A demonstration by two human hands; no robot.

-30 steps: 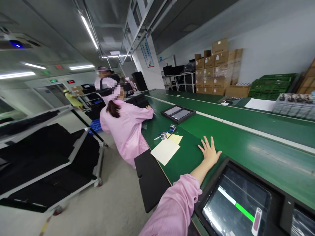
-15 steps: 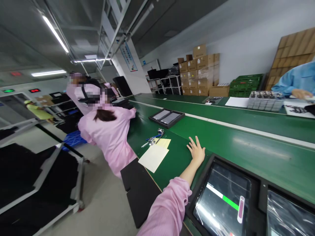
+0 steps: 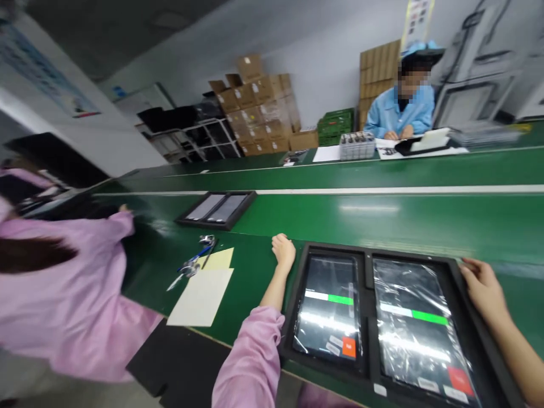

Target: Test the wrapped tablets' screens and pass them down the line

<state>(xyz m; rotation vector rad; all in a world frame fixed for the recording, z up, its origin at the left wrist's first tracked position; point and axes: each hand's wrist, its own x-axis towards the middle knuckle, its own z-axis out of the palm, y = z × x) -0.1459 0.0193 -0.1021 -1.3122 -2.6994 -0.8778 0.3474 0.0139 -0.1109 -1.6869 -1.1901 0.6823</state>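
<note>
Directly in front of me lies a black two-compartment tray (image 3: 369, 317). A dark-screened tablet in film (image 3: 327, 334) sits in its left compartment, and a second film-wrapped tablet (image 3: 419, 345) in its right one. Each shows a white and green bar and an orange-red square. My left hand (image 3: 283, 252) rests on the green bench just left of the tray's far corner, fingers curled in, nothing visible in them. At the tray's far right corner, my right hand (image 3: 484, 289) has its thumb and fingers closed on the edge; some fingertips are hidden.
Paper sheets (image 3: 202, 297) and a blue pen (image 3: 199, 253) with shiny metal items lie to the left. Farther off is another black tray (image 3: 216, 208) with two grey panels. A pink-clothed person (image 3: 72, 294) stands close left; a blue-clothed person (image 3: 402, 113) sits opposite.
My view has swung right, bringing the whole tray and my right hand into sight. My left hand's spread fingers have curled in.
</note>
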